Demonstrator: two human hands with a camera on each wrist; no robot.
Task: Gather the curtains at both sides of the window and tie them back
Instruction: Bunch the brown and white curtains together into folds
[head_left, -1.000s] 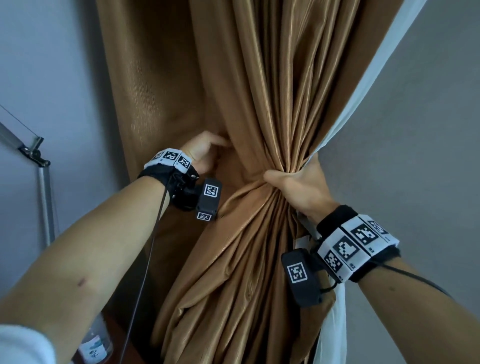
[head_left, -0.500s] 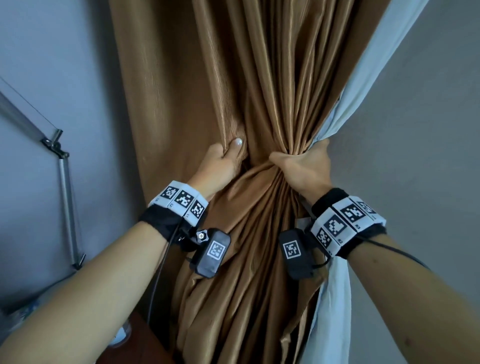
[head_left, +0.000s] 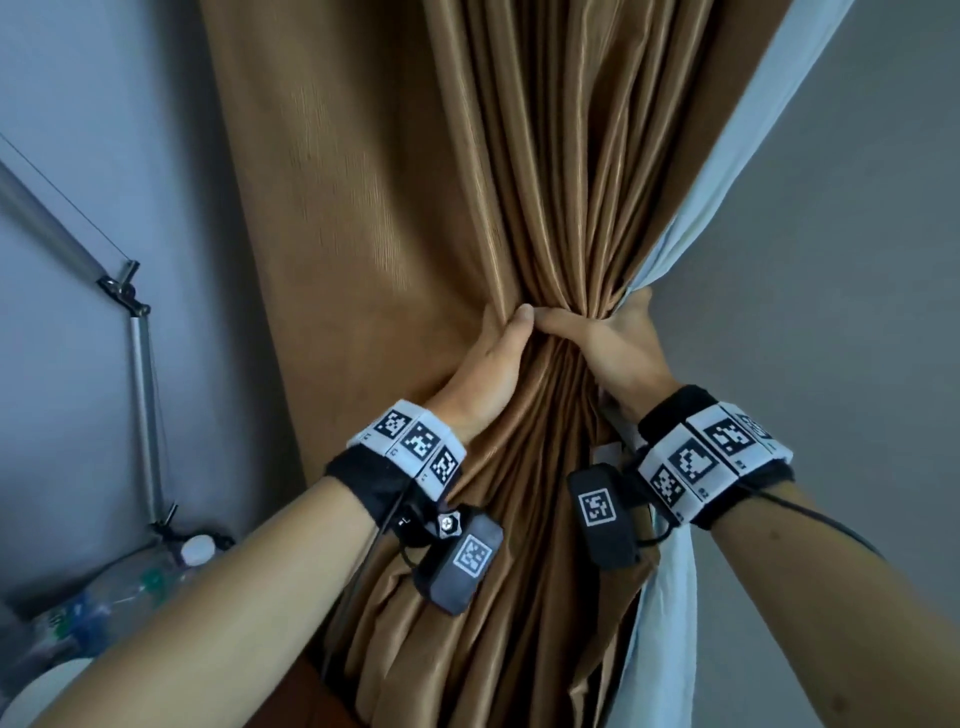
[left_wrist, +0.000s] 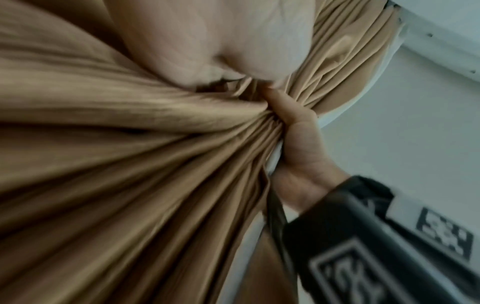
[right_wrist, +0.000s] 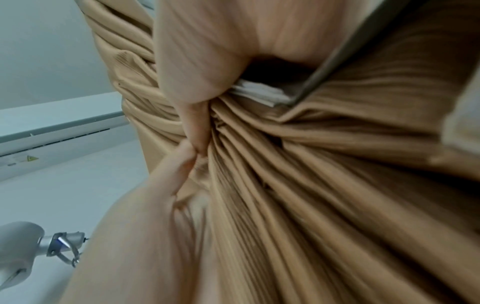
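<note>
The brown curtain (head_left: 519, 218) hung beside the wall, its folds drawn into a waist. The left hand (head_left: 493, 358) and right hand (head_left: 618, 348) were both clamped round that waist, thumbs touching. Gathering appeared complete here; no tie-back was visible, so tying remained outstanding. The other curtain was out of view.

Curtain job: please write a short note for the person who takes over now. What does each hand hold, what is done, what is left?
Left hand: grips the gathered brown curtain at its waist from the left side.
Right hand: grips the same bunch from the right, together with the white lining. The thumbs meet in front.
Done: this curtain is gathered into one tight bunch.
Left: no tie-back is visible in any view; it must be found and fastened. The other side of the window is out of view, so its state is unknown.
</note>
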